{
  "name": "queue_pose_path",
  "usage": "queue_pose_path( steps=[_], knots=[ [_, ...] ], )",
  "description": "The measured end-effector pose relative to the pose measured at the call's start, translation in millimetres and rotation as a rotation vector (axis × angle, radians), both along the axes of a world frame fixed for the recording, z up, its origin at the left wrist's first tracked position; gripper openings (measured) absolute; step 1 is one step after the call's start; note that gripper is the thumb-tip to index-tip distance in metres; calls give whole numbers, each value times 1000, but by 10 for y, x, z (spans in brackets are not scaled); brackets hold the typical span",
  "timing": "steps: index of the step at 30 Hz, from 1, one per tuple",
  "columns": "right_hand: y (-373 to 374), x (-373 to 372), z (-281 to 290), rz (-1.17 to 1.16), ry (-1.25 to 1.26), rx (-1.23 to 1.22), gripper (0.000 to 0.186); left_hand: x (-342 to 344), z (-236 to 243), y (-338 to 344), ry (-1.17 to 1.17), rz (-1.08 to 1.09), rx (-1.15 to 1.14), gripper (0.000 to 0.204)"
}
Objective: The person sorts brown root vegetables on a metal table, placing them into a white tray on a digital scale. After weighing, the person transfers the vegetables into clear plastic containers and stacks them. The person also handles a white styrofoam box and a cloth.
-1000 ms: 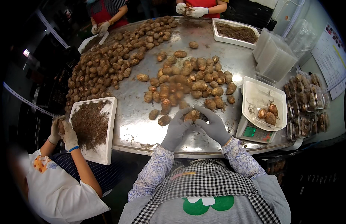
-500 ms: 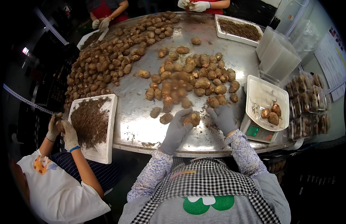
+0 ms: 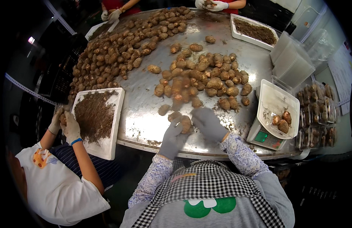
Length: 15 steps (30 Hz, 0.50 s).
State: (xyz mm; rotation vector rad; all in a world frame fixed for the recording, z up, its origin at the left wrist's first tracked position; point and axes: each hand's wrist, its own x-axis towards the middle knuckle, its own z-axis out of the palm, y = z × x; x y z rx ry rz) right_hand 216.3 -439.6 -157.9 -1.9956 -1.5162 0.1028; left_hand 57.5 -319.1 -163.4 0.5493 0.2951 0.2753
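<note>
In my gloved left hand [image 3: 172,140], the fingers close round a brown taro [image 3: 185,124], held low over the near part of the metal table. My gloved right hand [image 3: 209,123] is just to the right of that taro, a small gap apart. Its fingers are bunched and smeared by motion, so whether they grip anything is unclear. A loose taro [image 3: 173,116] lies right beside the held one, partly behind my left hand. Beyond both hands spreads a loose group of taros [image 3: 200,76], a few near ones blurred.
On the right stands a scale [image 3: 259,136] bearing a white tray [image 3: 265,100] with several taros. Clear packs of taros [image 3: 314,110] and stacked plastic boxes [image 3: 291,57] are beside it. A large taro heap [image 3: 111,53] and a dirt-filled tray [image 3: 119,110] lie left, where a co-worker's hands [image 3: 67,125] work.
My right hand has moved left toward the taro in my left hand. The left hand has shifted slightly left with its taro. The whole view has slid, so the table appears farther right.
</note>
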Motion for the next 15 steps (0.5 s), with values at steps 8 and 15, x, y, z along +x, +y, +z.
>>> queue_pose_path(
  steps=[8, 15],
  knots=[
    [540, 484, -213, -424, 196, -530, 59, -113, 189, 31, 71, 65, 175, 33],
    [70, 247, 63, -337, 793, -202, 62, -100, -344, 160, 44, -97, 208, 31]
  ],
)
